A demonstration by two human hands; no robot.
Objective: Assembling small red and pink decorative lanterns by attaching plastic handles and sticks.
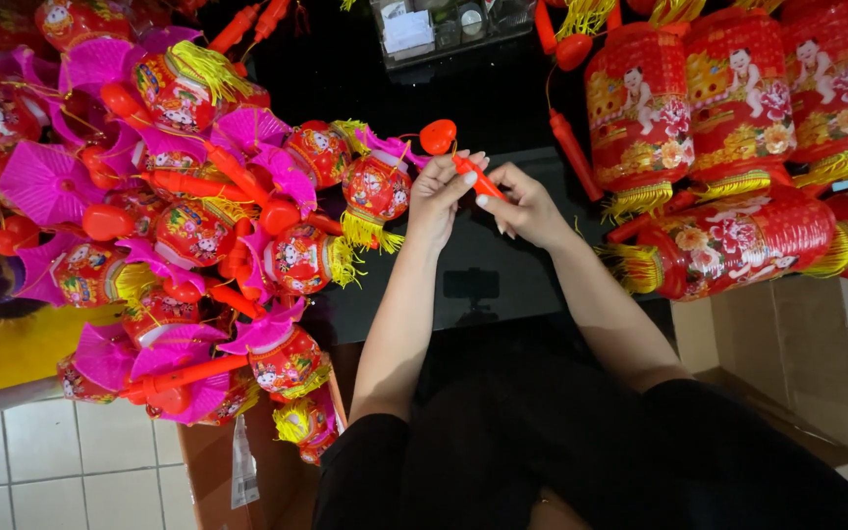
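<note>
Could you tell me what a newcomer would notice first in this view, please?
The eye goes first to the heap of small red lanterns with pink fans and yellow tassels filling the left side. Opposite, at upper right, larger red lanterns lie in a row. Between them, over a dark table, the left hand and right hand pinch a red stick with a bulb end.

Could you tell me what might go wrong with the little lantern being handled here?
The left hand and right hand share only a fingertip grip on the thin red handle stick, so it might slip or bend. The small lantern dangles beside the crowded lantern heap, where its yellow tassel could snag on neighbours.
</note>
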